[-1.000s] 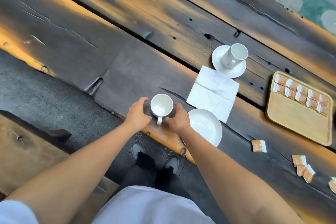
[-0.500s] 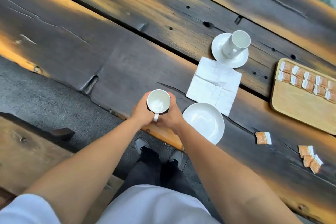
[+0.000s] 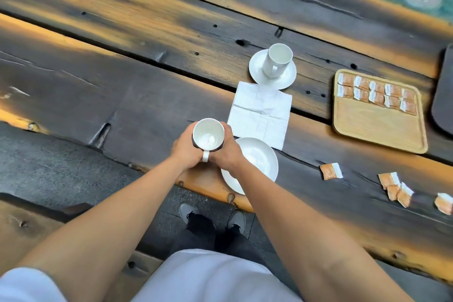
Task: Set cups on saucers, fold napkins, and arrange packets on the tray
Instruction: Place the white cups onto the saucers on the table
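A white cup (image 3: 208, 133) is held upright between my left hand (image 3: 185, 151) and my right hand (image 3: 226, 152), its handle pointing toward me, just left of an empty white saucer (image 3: 258, 157) near the table's front edge. My right wrist covers part of that saucer. A white napkin (image 3: 261, 111) lies unfolded beyond the saucer. Farther back a second cup (image 3: 278, 59) stands on its saucer (image 3: 286, 78). The wooden tray (image 3: 378, 127) at the right holds two rows of orange packets (image 3: 376, 93) along its far side. Loose packets (image 3: 331, 171) lie on the table.
More loose packets (image 3: 396, 189) and one more packet (image 3: 444, 203) lie near the right front edge. A dark flat object (image 3: 443, 95) sits right of the tray. The wooden table (image 3: 122, 68) has cracks and gaps. A bench (image 3: 29, 225) stands at the lower left.
Both hands have closed around the cup and lifted it off the table, carrying it slightly right toward the empty saucer. The camera view has shifted a little.
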